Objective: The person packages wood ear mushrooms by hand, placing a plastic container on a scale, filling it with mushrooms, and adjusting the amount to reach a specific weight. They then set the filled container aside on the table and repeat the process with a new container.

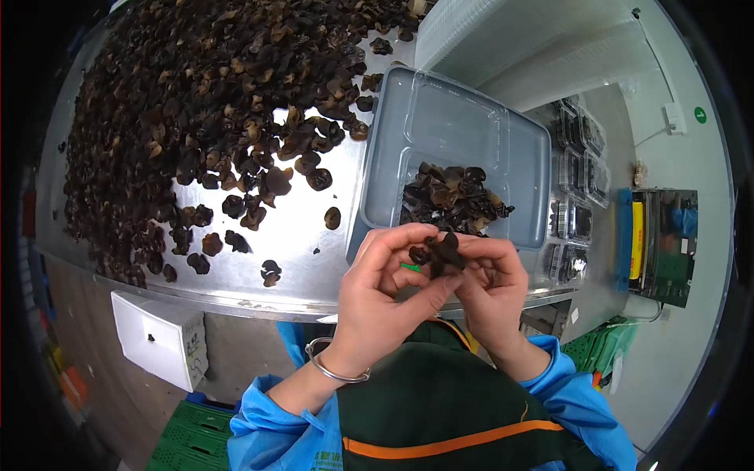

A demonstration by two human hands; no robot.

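Observation:
Between the fingertips of both hands is a dark brown wood ear mushroom, pinched from either side above the table's front edge. My left hand has its thumb beneath the piece and its fingers curled around the left side. My right hand grips the right side with thumb and fingers. Just beyond the hands, a clear plastic box lies open on a blue-grey tray. A heap of wood ears fills its nearer compartment; the fingers hide the heap's front edge.
A large pile of wood ears covers the left of the metal table, with stray pieces near its edge. Filled clear boxes stand at right. Below are a white box and green crates. Stacked clear plastic rises behind.

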